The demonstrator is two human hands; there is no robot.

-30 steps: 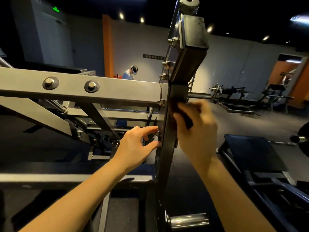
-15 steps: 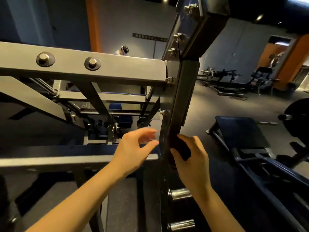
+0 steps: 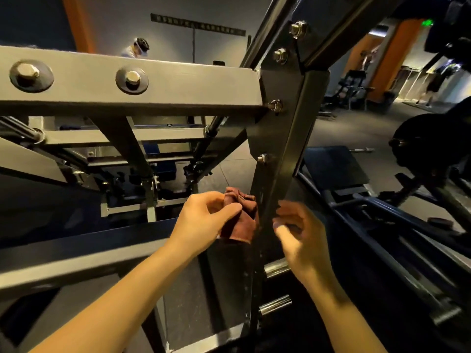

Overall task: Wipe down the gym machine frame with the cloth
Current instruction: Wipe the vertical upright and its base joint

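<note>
left grip [image 3: 204,220] pinching; right grip [image 3: 298,233] curled, blurred.

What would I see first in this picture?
Two hands in the middle: the left hand grips a crumpled dark red cloth beside the dark upright post, the right hand just across it. Above runs a big grey beam with two fat bolts.

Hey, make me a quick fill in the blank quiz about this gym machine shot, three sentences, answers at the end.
The left hand grips a bunched reddish-brown ___.
It is held just to the ___ of the dark upright post.
The grey horizontal beam shows ___ large bolt heads on its face.
Missing words: cloth; left; two.
</note>
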